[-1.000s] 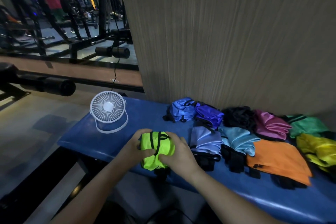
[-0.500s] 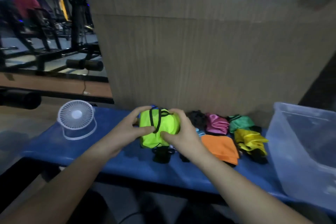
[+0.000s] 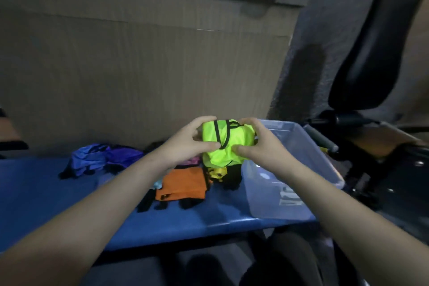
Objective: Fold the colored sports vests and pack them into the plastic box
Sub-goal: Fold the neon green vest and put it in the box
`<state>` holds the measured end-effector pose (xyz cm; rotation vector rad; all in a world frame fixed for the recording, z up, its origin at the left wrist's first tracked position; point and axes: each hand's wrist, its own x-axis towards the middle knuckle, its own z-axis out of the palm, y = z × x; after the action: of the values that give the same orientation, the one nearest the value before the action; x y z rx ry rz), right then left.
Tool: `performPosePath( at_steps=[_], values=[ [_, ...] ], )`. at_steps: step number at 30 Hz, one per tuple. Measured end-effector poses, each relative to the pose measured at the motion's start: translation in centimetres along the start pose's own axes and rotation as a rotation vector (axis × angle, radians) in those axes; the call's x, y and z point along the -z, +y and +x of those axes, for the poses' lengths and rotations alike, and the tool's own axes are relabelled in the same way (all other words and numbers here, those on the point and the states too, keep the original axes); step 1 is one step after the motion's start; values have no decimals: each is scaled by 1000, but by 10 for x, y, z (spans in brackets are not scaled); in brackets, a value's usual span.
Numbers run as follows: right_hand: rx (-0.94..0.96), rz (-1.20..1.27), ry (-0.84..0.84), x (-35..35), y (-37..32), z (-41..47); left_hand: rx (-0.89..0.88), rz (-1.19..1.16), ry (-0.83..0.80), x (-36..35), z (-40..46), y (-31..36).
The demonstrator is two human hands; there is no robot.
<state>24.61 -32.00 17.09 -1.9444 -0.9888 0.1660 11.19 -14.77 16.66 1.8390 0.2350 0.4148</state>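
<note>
Head view: 2 hands (image 3: 221, 144) grip neon vest (image 3: 226, 144) above blue bench (image 3: 46, 193), beside wood-grain wall (image 3: 139, 65).

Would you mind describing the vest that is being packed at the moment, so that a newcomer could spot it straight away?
Start at the long blue bench with the clear plastic box at its right end. Just left of the box, lifted above the bench, the left hand and right hand hold a folded bundle, the neon vest. It alone is fluorescent yellow-green with black trim, and the only one off the bench.
</note>
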Motion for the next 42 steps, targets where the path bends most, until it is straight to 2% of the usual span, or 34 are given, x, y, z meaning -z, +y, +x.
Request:
performPosePath(
  at_steps=[7, 16, 19, 22, 24, 28, 33, 42],
  values=[
    [-84, 21, 73, 82, 51, 21, -26, -3, -74, -77, 78, 17],
    [-175, 79, 55, 105, 111, 71, 26, 102, -101, -108, 152, -2],
    [-226, 44, -5, 96, 128, 92, 63, 270, -102, -106, 167, -10],
    [-258, -63, -57, 85, 140, 100, 99, 688, -63, -104, 176, -16],
    [-231, -99, -49, 81, 144, 100, 98, 787, -35, -102, 175, -17],
    [-228, -128, -82, 77, 136, 96, 120, 738, -69, -90, 171, -26],
    [-155, -113, -99, 73, 108, 87, 52, 689, -38, -80, 148, -25],
    [-4, -100, -169, 13, 27, 72, 32, 633, 98, -13, 77, -24]
  ],
)
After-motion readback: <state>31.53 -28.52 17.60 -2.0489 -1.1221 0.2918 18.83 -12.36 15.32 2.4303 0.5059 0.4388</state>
